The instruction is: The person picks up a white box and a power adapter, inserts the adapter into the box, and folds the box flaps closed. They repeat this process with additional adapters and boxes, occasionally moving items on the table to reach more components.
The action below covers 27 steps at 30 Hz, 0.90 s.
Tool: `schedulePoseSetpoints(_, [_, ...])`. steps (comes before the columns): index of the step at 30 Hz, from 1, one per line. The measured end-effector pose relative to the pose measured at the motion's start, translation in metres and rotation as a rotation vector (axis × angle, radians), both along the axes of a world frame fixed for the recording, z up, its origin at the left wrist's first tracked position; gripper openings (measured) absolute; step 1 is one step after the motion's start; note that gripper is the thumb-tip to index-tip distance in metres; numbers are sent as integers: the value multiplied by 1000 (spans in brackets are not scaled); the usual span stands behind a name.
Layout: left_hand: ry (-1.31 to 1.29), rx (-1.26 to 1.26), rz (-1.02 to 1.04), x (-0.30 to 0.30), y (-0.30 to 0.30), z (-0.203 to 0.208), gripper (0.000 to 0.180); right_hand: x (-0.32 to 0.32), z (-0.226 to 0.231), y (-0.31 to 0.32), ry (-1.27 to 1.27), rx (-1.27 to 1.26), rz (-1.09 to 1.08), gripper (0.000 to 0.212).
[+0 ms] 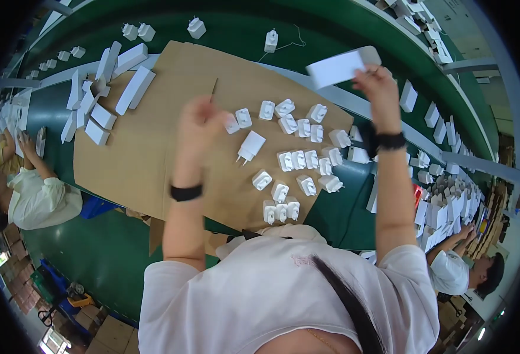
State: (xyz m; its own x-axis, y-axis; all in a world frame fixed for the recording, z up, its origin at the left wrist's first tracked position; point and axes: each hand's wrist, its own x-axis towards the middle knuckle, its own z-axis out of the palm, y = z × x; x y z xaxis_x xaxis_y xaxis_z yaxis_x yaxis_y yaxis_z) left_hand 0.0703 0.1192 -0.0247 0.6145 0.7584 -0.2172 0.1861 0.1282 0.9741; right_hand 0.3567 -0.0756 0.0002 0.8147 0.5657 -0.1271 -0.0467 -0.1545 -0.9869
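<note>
1. R hand [381, 88]: raised at far R edge of cardboard sheet [136, 141]; fingers clamped on near end of slim white carton [334, 69]; carton tilted, long side toward L, pale flap at its R end.
2. L hand [203, 121]: over mid-sheet, motion-blurred; can't tell if fingers apart or together; fingertips right by white plug charger [231, 123]; contact unclear.
3. Loose chargers [298, 159]: scattered on R half of sheet, betw. & below hands; some in touching rows, e.g. trio [280, 211] nearest wearer's body; several w/ round plug face up.
4. Larger-looking two-pin charger [252, 146]: on its side, approx. centre of group; pins toward lower L.
5. Pile of white cartons [136, 91]: upper L of sheet, some overlapping its edge.
6. Green belt [236, 26]: beyond sheet; chargers spaced along it, one [271, 41] w/ thin cord adj.
7. Co-workers: one at far L [44, 200], pale top; one at lower R [452, 272], dark cap.
</note>
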Motion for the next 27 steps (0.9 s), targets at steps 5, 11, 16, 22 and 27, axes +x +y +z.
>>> schedulePoseSetpoints(5, [627,1241,314,-97,176,-59,45,153,-75,-33,159,-509,16,28])
schedulePoseSetpoints(11, [955,1056,-20,-57,244,-81,51,115,-77,66,-1067,-477,85,51])
schedulePoseSetpoints(16, [1140,954,-22,-36,226,-63,54,10,-73,174,-1627,-598,584,38])
schedulePoseSetpoints(22, [628,516,18,-3,117,14,58,12,-97,174,-1681,-936,644,10])
schedulePoseSetpoints(27, [29,176,-90,-2,22,17,54,-25,20,124,-780,-92,259,28])
